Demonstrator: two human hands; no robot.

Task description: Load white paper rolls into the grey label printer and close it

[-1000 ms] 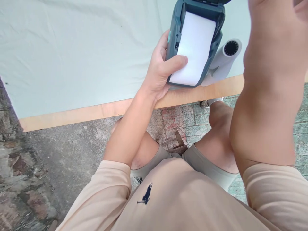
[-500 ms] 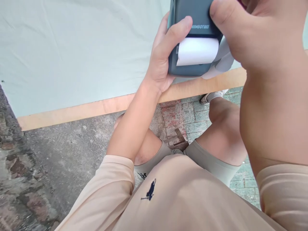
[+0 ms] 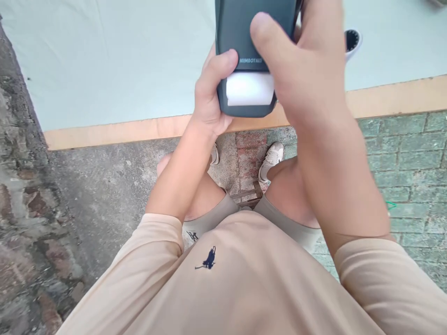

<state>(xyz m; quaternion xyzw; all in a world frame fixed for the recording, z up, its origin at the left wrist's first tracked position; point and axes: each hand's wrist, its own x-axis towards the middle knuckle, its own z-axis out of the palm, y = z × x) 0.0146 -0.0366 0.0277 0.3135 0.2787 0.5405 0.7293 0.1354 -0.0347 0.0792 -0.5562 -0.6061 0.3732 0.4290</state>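
A dark blue-grey label printer (image 3: 239,35) with NIIMBOT lettering is held up over the table's near edge, its top end cut off by the frame. White paper (image 3: 250,88) curves out of the slot near its lower end. My left hand (image 3: 213,88) grips the printer's left side, thumb on the front and fingers behind. My right hand (image 3: 296,51) is wrapped round the right side, thumb lying on the cover; its other fingers are mostly hidden.
A table (image 3: 122,60) with a pale covering and a wooden edge (image 3: 139,132) spans the front. A white round object with a dark inside (image 3: 353,43) lies at right. Brick paving (image 3: 408,163) and a rough stone wall (image 3: 28,223) flank my legs.
The printer and both hands have shifted left in view, and the printer faces me more squarely. The loose paper strip at its right no longer shows. A white round object has come into sight.
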